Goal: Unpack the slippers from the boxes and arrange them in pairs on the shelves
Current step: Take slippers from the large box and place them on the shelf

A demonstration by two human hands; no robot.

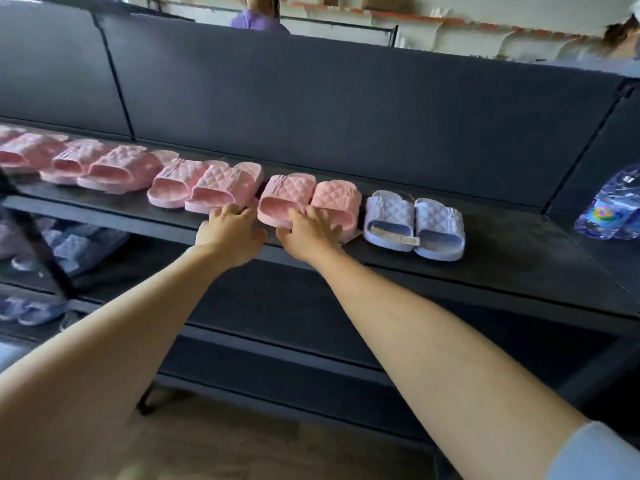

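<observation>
Several pairs of quilted pink slippers stand in a row along the dark top shelf (502, 244). The rightmost pink pair (308, 197) sits in the middle, and a lilac pair (415, 220) stands just right of it. My right hand (310, 232) rests on the heel end of that rightmost pink pair, fingers spread over it. My left hand (232, 233) touches the front of the neighbouring pink pair (207, 188), fingertips on its right slipper. Neither hand lifts a slipper.
A clear plastic bag (613, 209) with bluish items lies at the shelf's right end. Lower shelves at left hold more lilac and blue slippers (79, 247). Two people stand behind the shelf's back panel (346, 109). Wooden floor lies below.
</observation>
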